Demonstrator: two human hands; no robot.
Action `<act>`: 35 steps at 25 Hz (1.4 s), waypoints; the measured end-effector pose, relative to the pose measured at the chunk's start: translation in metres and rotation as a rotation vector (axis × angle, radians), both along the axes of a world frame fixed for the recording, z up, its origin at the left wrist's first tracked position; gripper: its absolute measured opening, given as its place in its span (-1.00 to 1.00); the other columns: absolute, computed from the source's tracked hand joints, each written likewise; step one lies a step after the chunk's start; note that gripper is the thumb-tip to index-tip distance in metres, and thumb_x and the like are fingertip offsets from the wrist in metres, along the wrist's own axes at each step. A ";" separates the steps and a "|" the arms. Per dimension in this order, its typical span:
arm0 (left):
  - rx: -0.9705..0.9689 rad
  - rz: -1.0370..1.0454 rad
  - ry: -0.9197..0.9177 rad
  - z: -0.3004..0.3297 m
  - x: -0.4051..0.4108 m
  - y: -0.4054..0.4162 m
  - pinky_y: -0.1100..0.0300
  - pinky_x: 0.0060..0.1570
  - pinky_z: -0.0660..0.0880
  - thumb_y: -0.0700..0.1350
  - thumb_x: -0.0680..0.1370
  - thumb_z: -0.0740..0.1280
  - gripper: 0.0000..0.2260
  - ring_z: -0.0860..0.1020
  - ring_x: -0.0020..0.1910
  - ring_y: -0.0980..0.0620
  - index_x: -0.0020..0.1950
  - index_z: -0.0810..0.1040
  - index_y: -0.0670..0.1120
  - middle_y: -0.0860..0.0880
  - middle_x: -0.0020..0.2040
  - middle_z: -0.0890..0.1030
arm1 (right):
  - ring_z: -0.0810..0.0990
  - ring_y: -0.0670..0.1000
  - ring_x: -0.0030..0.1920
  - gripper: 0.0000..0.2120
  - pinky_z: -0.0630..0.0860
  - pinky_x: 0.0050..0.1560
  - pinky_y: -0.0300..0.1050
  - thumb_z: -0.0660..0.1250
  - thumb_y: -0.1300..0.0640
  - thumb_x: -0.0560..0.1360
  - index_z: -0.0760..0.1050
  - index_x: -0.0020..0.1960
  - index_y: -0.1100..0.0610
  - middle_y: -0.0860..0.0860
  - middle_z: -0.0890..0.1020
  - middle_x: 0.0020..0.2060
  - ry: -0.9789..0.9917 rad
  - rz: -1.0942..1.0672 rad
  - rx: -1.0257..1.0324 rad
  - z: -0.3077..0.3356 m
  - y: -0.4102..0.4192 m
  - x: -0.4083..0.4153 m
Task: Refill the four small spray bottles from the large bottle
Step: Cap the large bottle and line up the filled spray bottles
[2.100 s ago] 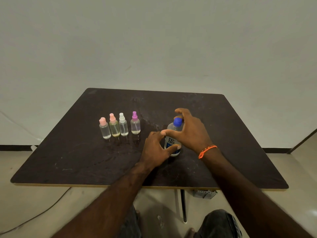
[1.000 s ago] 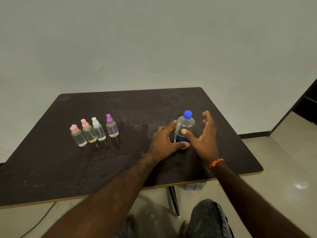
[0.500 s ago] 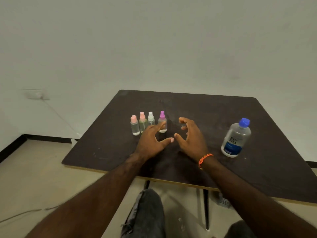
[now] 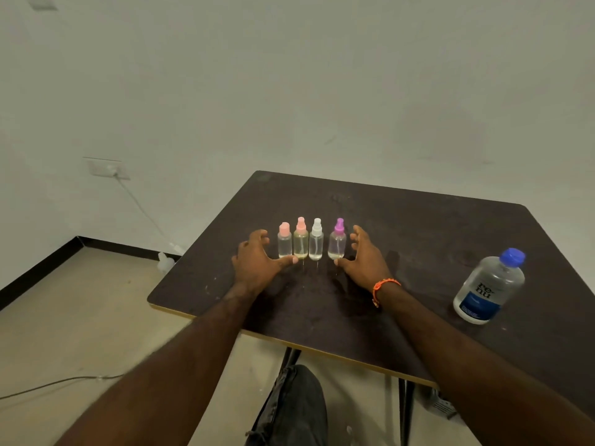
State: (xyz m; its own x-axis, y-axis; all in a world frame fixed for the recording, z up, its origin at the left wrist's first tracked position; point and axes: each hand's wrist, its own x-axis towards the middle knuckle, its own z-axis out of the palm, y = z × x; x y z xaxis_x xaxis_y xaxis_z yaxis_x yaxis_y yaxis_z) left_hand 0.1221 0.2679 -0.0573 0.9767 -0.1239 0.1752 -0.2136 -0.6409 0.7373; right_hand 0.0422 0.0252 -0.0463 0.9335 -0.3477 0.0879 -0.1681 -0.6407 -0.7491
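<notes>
Four small spray bottles [image 4: 310,241] stood upright in a tight row across the dark table [image 4: 418,220], caps on, flanked by both hands. Left hand [image 4: 257,263] sat just beside the pink-capped end, right hand [image 4: 363,260] just beside the purple-capped end — both with fingers loosely spread, grasping nothing, thumbs near the bottle bases. Large bottle [image 4: 489,286] stood well apart to the right, blue cap on, leaning slightly in view — nearer the right hand. Judged: refilling not started, a small bottle gets picked first.
</notes>
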 end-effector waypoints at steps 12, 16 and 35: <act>-0.163 -0.434 0.303 -0.009 0.062 -0.019 -0.12 0.24 0.60 0.19 0.20 0.66 -0.50 0.72 0.03 0.06 0.09 0.73 0.10 0.12 0.00 0.76 | 0.55 -0.01 0.27 -0.14 0.46 0.36 -0.01 0.67 0.03 0.26 0.37 0.46 0.04 -0.04 0.56 0.32 0.025 0.124 0.180 -0.003 0.007 0.043; -0.103 -0.471 0.288 -0.011 0.081 -0.022 -0.12 0.20 0.61 0.22 0.23 0.64 -0.55 0.72 0.00 0.05 0.05 0.74 0.11 0.11 -0.02 0.76 | 0.64 -0.06 0.09 -0.49 0.56 0.25 0.05 0.63 0.08 0.31 0.59 0.23 0.03 -0.05 0.68 0.09 0.004 0.153 0.200 -0.005 0.001 0.054; -0.200 -0.594 0.212 0.004 0.286 -0.137 0.18 0.02 0.60 -0.17 0.38 0.66 -0.75 0.72 -0.09 0.08 0.03 0.76 -0.05 -0.01 -0.06 0.77 | 0.68 -0.06 -0.01 -0.62 0.57 0.11 -0.07 0.59 0.04 0.33 0.66 0.14 -0.02 -0.08 0.72 -0.03 -0.059 0.087 0.170 -0.010 -0.103 0.265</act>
